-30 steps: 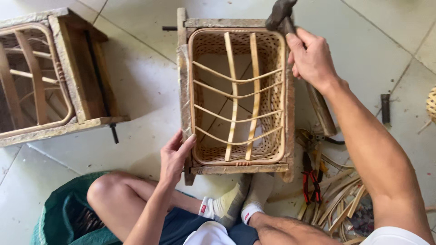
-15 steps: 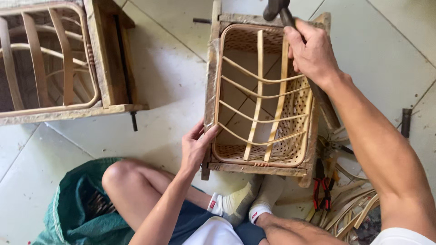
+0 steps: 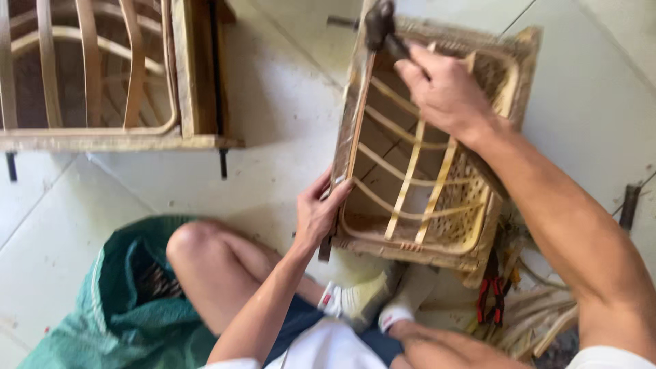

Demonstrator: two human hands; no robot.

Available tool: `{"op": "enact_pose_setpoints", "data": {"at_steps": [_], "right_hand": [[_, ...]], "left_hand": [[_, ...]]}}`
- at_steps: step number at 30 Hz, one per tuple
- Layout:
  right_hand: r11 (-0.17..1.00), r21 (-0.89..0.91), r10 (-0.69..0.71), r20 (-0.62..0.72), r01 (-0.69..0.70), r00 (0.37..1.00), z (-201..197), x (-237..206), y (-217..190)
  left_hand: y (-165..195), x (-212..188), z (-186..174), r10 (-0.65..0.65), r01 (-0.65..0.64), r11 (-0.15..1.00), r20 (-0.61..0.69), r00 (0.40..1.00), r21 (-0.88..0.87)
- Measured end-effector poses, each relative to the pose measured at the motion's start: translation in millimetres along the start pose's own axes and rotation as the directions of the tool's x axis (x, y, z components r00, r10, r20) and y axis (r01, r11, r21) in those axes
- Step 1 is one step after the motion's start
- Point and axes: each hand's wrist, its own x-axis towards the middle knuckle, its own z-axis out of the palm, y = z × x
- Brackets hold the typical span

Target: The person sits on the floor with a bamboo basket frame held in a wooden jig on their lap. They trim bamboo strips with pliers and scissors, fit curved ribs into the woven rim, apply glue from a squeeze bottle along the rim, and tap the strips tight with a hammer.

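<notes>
A woven rattan basket in a wooden frame lies tilted on the tiled floor in front of me. My left hand grips the frame's near left edge. My right hand is over the basket's far side, closed around the handle of a dark-headed hammer, whose head is at the frame's far left corner. Bent cane ribs cross the basket's open inside.
A second wooden frame with cane ribs stands at the upper left. A green sack lies by my bare knee. Red-handled pliers and loose cane strips lie at the lower right.
The view has moved closer and shifted, so the basket appears tilted more to the right. My right hand with the hammer has come lower over the basket's far left corner.
</notes>
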Motion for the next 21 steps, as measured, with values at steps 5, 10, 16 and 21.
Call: {"op": "enact_pose_setpoints", "data": {"at_steps": [5, 10, 16, 21], "right_hand": [[0.978, 0.045, 0.197, 0.132, -0.205, 0.971, 9.2, -31.7, -22.4], [0.983, 0.027, 0.167, 0.252, -0.180, 0.953, 25.7, -74.1, -46.7], [0.996, 0.058, -0.079, 0.198, 0.068, 0.977, 42.2, -117.9, -47.2], [0.987, 0.057, 0.131, 0.228, -0.147, 0.965, 37.8, -99.6, -42.1]], "left_hand": [[-1.4, -8.0, -8.5, 0.085, -0.094, 0.991, 0.093, 0.992, 0.094], [-42.0, -62.4, -18.4, 0.190, -0.184, 0.955, -0.005, 0.982, 0.233], [-89.1, -66.4, -16.1, 0.262, -0.241, 0.962, -0.179, 0.948, 0.127], [-81.2, -71.7, -10.6, 0.284, -0.276, 0.959, -0.191, 0.940, 0.069]]}}
